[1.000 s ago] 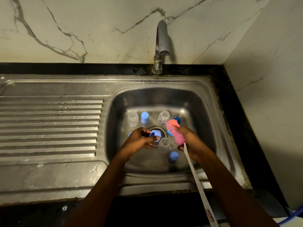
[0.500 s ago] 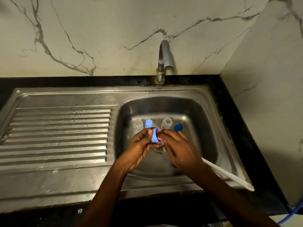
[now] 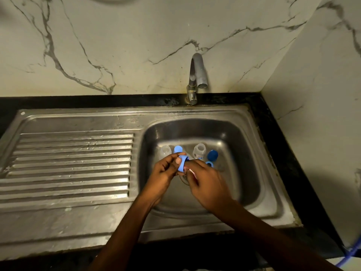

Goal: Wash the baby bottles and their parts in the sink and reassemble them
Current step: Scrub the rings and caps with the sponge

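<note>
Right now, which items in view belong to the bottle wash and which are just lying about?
Job: light blue plastic collar, held by the left hand; pink brush tip in the right hand; two clear plastic bottles; light blue round cap; dark blue round cap; small blue ring; steel sink basin; chrome tap.
Lying about: ribbed steel draining board; blue cord at lower right.

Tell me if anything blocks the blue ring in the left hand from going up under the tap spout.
Nothing visible does. The left hand pinches the blue ring above the basin, and the air up to the tap spout is open. The clear bottles and caps stand lower, on the basin floor.
</note>
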